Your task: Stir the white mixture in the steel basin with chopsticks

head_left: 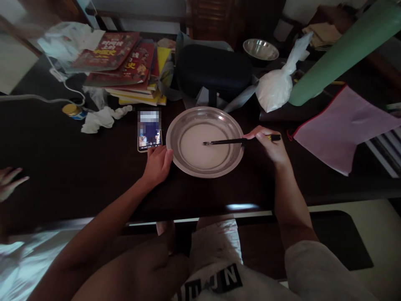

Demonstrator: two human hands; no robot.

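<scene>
A round steel basin (233, 161) sits on the dark table (78, 175) in front of me, holding a pale milky liquid (200, 152). My right hand (269, 144) grips dark chopsticks (224, 142) whose tips dip into the liquid near the basin's middle. My left hand (157, 164) rests against the basin's left rim, fingers curled on it. A lit phone (149, 130) lies just beyond that hand.
Behind the basin stand a stack of books (125, 67), a black case (213, 69), a tied white plastic bag (277, 83), a steel bowl (260, 49) and a green roll (341, 50). A pink cloth (341, 125) lies right. Crumpled tissue (100, 118) lies left. Another person's hand (9, 182) shows at far left.
</scene>
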